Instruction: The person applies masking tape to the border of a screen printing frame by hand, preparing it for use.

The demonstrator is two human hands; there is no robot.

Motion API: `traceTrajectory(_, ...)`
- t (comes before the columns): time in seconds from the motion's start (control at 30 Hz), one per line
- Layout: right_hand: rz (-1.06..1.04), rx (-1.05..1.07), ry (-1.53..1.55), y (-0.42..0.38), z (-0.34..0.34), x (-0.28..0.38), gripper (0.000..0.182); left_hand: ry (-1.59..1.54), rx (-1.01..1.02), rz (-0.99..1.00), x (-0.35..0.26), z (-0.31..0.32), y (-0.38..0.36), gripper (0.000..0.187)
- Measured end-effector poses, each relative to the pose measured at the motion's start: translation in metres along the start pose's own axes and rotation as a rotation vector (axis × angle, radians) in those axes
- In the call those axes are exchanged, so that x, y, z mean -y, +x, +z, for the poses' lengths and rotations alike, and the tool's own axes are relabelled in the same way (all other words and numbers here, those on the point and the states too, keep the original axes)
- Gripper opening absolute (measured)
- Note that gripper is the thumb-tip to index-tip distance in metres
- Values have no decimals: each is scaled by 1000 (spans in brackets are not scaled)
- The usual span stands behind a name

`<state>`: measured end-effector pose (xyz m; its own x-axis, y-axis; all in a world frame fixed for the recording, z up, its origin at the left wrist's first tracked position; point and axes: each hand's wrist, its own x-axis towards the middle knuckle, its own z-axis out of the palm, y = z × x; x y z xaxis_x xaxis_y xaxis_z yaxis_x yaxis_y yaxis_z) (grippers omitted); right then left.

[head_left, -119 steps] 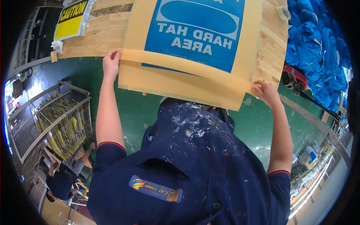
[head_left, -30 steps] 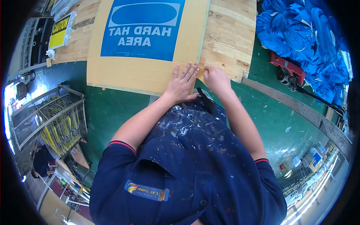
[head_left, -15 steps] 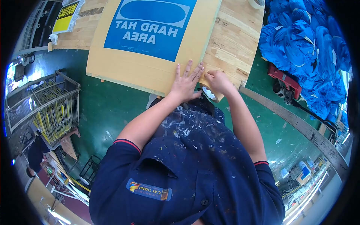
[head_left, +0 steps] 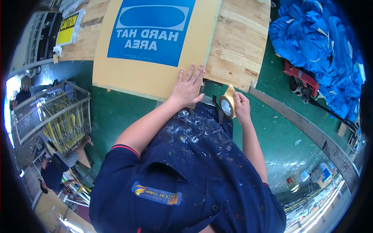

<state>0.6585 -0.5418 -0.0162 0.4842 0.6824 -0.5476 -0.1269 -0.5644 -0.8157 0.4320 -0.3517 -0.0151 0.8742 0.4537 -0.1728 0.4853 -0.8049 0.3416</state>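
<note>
My left hand (head_left: 186, 89) lies flat with its fingers spread on the near right corner of a pale yellow panel (head_left: 134, 76). The panel carries a blue area (head_left: 149, 55) with "HARD HAT AREA" in mirrored letters, and its near edge overhangs the table. Just beyond the table's front edge, my right hand (head_left: 243, 108) grips a roll of tan tape (head_left: 232, 110) by its side. A short loose end of tape sticks up from the roll.
The panel lies on a wooden table (head_left: 237, 42). A yellow caution sign (head_left: 68, 28) sits at its far left. To the right are a blue fabric pile (head_left: 318, 42), a red metal part (head_left: 301, 75) and a long grey beam (head_left: 307, 126). A wire cage (head_left: 52, 112) and people stand left.
My right hand has drawn back from the panel's corner, rightward and toward me, with the tape roll. A loose tape end now shows. My left hand stays flat on the panel.
</note>
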Motion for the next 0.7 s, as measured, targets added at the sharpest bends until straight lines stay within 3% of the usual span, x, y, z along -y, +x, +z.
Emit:
traceTrajectory(0.23, -2, -88, 74, -12, 5, -18, 34, 160, 83, 224, 28, -14, 4, 77)
traceTrajectory(0.33, -40, -58, -83, -13, 10, -15, 31, 300, 380, 200, 6, -60, 24, 71)
traceTrajectory(0.43, -74, -21, -76, -8, 13, -1, 31, 417, 577, 212, -5, -67, 36, 73)
traceTrajectory(0.53, -119, -27, -47, -7, 10, 21, 32, 305, 116, 265, 28, -26, 22, 80)
traceTrajectory(0.63, -144, -38, -100, -3, 8, 32, 33, 163, -109, -228, 65, -6, 32, 84)
traceTrajectory(0.7, -147, -27, -77, 1, 12, 34, 33, 145, -116, -629, 93, -23, 34, 83)
